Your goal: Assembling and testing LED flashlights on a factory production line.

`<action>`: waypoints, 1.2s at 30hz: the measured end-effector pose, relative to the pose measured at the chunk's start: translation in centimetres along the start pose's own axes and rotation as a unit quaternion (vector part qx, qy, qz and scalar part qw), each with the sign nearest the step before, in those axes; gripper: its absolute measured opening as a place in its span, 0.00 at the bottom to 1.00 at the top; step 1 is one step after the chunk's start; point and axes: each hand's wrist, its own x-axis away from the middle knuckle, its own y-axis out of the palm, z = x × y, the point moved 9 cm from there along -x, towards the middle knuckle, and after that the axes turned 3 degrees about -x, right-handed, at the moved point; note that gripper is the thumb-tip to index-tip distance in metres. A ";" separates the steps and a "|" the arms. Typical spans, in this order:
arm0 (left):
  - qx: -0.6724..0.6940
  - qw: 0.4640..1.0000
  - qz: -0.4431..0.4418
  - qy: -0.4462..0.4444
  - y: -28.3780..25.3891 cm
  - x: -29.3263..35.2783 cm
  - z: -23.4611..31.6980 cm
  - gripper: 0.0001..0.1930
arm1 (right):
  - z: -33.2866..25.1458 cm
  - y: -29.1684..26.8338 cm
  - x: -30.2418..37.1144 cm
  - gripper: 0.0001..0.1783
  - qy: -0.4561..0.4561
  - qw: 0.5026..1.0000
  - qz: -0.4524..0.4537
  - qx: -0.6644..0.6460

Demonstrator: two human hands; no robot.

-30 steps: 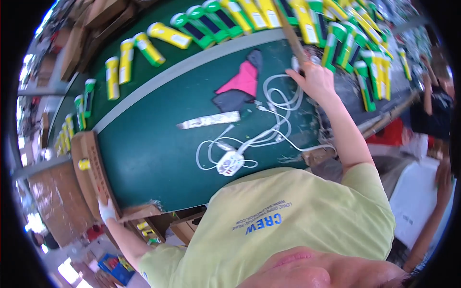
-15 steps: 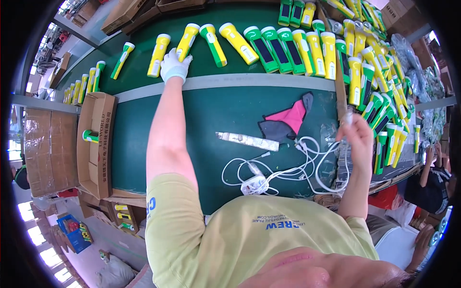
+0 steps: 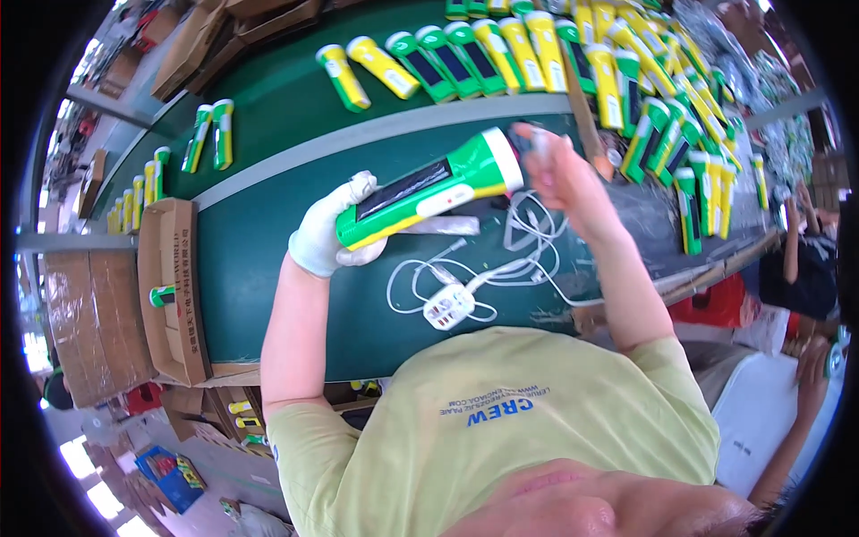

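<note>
My left hand [image 3: 324, 231], in a white glove, is closed around the lower end of a green and yellow flashlight [image 3: 465, 172]. The flashlight is held tilted above the table, its dark panel up and its white-rimmed head toward the right. Just beyond that head is my bare right hand [image 3: 573, 186], fingers curled together at a small whitish thing blurred by motion. The right fingertips are close to the white rim; whether they touch it I cannot tell. A silvery strip [image 3: 456, 225] lies partly hidden below the flashlight.
A white power strip [image 3: 449, 306] with tangled white cables lies before me. Several flashlights [image 3: 465, 58] line the far green surface, and a heap of more [image 3: 658, 134] fills the right side. At left stands an open cardboard box [image 3: 170, 336] holding one flashlight.
My left hand has come back from the far row and now holds a flashlight in front of me. My right hand has moved inward to its head end. The whole view has shifted.
</note>
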 end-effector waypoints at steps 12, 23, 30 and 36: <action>-0.678 0.624 0.125 0.369 12.7 -2.1 -2.9 0.31 | -0.3 1.4 1.5 0.23 -0.053 0.994 0.076 0.050; 0.038 0.980 0.156 0.117 1.6 -5.9 -5.6 0.23 | -1.1 -3.6 3.0 0.13 -0.039 0.986 0.155 0.056; 0.036 0.981 0.148 0.121 1.5 -6.6 -6.4 0.22 | -2.2 6.1 3.8 0.09 -0.285 0.845 -0.016 0.451; -0.030 0.966 0.162 0.199 0.5 -8.0 -5.7 0.18 | -1.7 10.4 2.2 0.09 -0.401 0.640 -0.071 0.651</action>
